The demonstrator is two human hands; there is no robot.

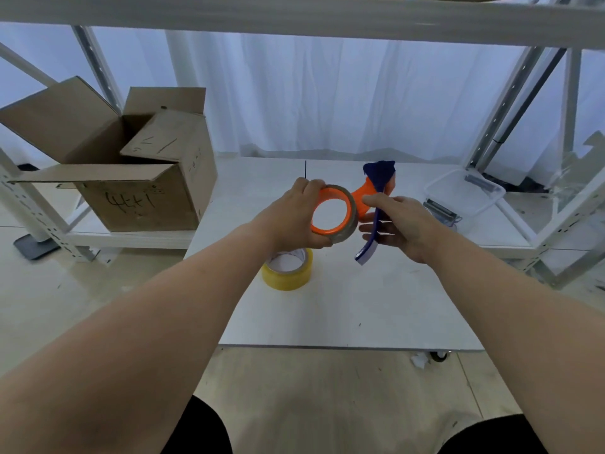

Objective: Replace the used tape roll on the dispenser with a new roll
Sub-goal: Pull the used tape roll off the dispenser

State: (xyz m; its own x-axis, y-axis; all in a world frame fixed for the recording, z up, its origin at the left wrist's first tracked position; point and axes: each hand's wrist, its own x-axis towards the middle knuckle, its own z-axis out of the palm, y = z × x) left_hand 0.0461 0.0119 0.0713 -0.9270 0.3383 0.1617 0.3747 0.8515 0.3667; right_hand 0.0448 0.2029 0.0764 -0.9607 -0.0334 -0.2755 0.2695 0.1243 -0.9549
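Note:
I hold an orange and blue tape dispenser [376,188] in the air above the white table [343,306]. My left hand [294,217] grips the thin brownish used roll [350,224] that sits on the dispenser's orange hub. My right hand [399,224] is closed on the dispenser's blue handle [368,250], whose end sticks out below the palm. A full yellow tape roll [288,270] lies flat on the table just below my left wrist.
An open cardboard box [131,165] stands at the left on a low shelf. A clear plastic tray [465,191] with metal clips beside it sits at the right. White rack posts frame both sides, and a shelf beam [294,14] runs overhead.

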